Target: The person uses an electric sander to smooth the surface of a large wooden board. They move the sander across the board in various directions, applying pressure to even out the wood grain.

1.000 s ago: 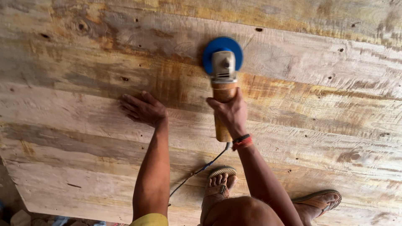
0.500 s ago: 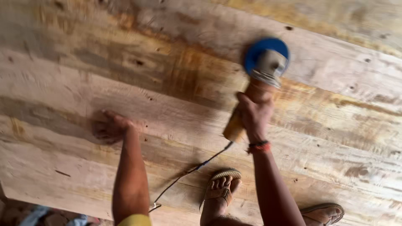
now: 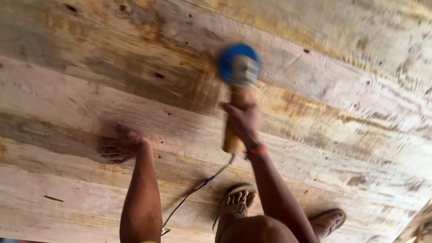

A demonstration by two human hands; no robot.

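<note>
My right hand (image 3: 245,121) grips the orange body of an angle grinder (image 3: 238,85), whose blue disc guard and grey head rest on the wooden planks (image 3: 342,117). The tool is blurred by motion. Its black cord (image 3: 198,189) trails back between my arms. My left hand (image 3: 121,145) lies flat, fingers spread, on a plank to the left of the grinder. A red band sits on my right wrist.
The planks form one wide, rough surface with knots, small holes and yellow-brown stains. My feet in brown sandals (image 3: 236,202) (image 3: 328,220) stand on the boards below my hands. The plank edge shows at the bottom left.
The grinder and my right hand have swept back to the left across the boards after going right. My left hand stays planted on the plank.
</note>
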